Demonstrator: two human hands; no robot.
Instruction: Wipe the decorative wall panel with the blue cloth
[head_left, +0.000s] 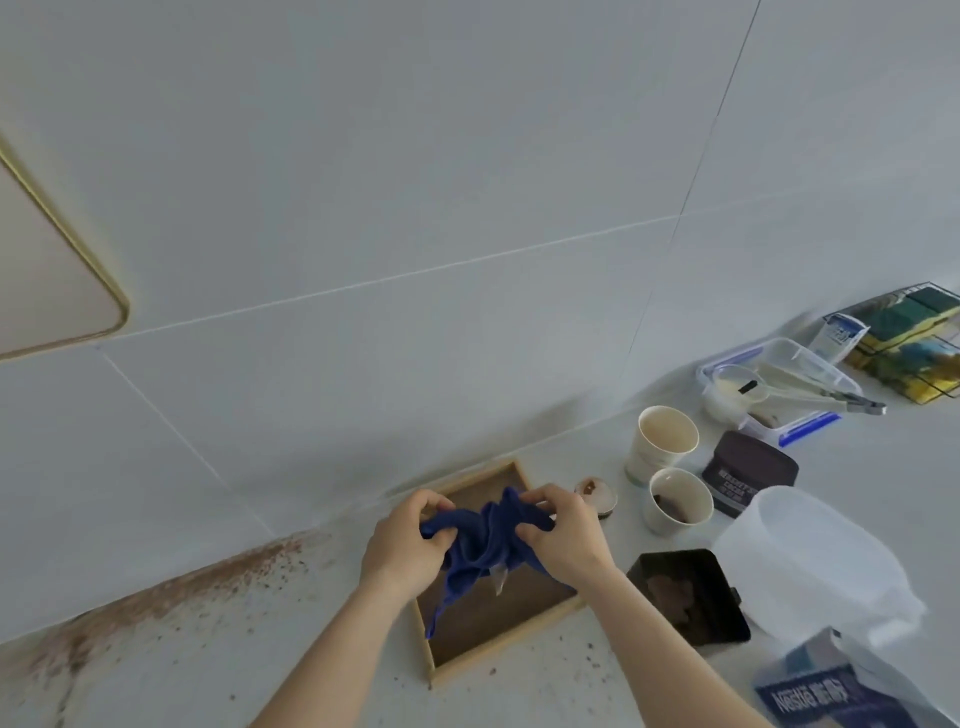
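Observation:
A bunched blue cloth (480, 545) hangs between both hands, a white label dangling from its lower edge. My left hand (405, 545) pinches its left side and my right hand (563, 535) pinches its right side. Directly beneath lies the decorative panel (498, 618), a brown square in a light wooden frame, flat on the white counter against the tiled wall. The cloth's lower tail droops over the panel's left part; whether it touches the panel I cannot tell.
Brown stains (208, 577) spread along the counter's back edge at left. Right of the panel stand two paper cups (665, 441) (678, 501), a dark jar (748, 473), a black tray (685, 592), a translucent jug (810, 566), a Nestle carton (831, 696), and a clear box with tongs (779, 384).

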